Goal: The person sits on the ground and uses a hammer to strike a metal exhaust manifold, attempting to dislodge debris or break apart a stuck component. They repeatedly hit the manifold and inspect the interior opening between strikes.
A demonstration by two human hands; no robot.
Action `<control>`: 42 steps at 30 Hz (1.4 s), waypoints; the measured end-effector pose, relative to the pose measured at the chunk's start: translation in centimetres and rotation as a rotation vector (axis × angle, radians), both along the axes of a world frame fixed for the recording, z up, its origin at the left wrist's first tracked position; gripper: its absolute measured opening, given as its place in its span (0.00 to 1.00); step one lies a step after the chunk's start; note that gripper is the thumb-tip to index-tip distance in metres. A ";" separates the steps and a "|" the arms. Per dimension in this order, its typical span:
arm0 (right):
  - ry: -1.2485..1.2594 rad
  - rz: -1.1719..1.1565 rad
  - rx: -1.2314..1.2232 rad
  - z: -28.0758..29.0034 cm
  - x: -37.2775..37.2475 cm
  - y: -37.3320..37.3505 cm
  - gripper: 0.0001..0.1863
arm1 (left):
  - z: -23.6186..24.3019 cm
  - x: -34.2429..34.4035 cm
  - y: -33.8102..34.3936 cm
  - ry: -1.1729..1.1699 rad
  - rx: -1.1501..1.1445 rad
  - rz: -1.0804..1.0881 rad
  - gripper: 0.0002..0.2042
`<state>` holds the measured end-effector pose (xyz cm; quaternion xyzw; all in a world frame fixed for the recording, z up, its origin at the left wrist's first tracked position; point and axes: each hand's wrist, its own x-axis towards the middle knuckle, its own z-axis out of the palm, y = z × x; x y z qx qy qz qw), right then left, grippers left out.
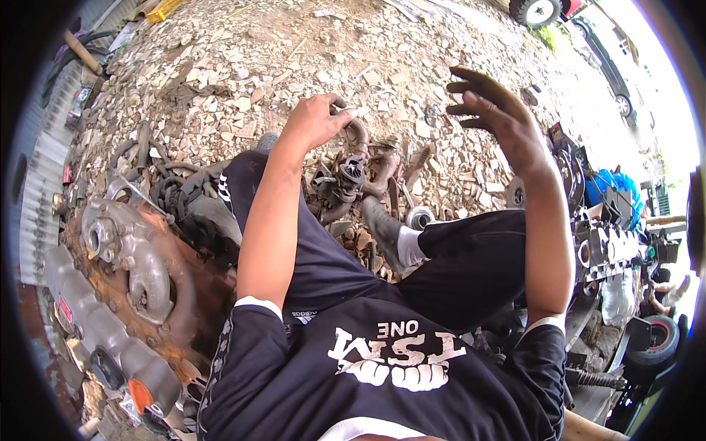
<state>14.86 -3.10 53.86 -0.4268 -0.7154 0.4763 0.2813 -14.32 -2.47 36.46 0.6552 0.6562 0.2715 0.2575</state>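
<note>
My left hand point(318, 122) is closed around the upper end of a curved brownish pipe point(358, 135). The pipe bends down toward a greasy metal assembly point(344, 180) on the ground between my legs. A finned wheel point(353, 169), like a turbocharger's, faces up in that assembly. A second rusty bent pipe point(384, 170) joins it on the right. My right hand point(494, 110) is raised over the gravel, fingers spread and blackened with grime, holding nothing. A round metal ring-like part point(420, 218) lies beside my shoe point(382, 229).
On my left stand a cast metal manifold point(147, 272) and a grey engine cover point(107, 338). Black hoses point(195, 209) lie near my left knee. Engine parts point(607, 250), a blue plastic bag point(614, 187) and a small wheel point(653, 339) crowd the right. Broken stone point(279, 59) covers the ground ahead.
</note>
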 end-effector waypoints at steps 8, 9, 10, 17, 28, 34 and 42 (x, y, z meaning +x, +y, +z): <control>0.013 -0.061 -0.108 -3.3 1.7 0.0 0.28 | -0.1 1.9 0.7 -0.013 -0.055 -0.024 0.22; 0.016 -0.065 -0.111 -3.5 1.5 0.4 0.28 | -0.7 1.7 0.7 -0.046 -0.053 -0.030 0.23; 0.026 -0.059 -0.112 -3.9 1.5 0.9 0.28 | -0.6 1.5 0.6 -0.048 -0.064 -0.026 0.23; 0.086 -0.163 -0.150 -12.3 0.4 5.9 0.27 | -1.7 2.7 0.3 0.065 -0.030 -0.043 0.22; -0.254 -0.316 0.141 -16.2 -0.2 9.8 0.24 | -10.2 4.2 0.2 0.379 -0.580 -0.149 0.31; -0.181 -0.154 0.243 -17.8 -2.0 10.7 0.21 | -3.8 4.7 -3.0 0.242 -0.427 -0.060 0.30; -0.360 -0.078 0.276 -18.9 -1.3 12.4 0.21 | 8.6 9.0 -5.2 0.322 -0.224 -0.159 0.28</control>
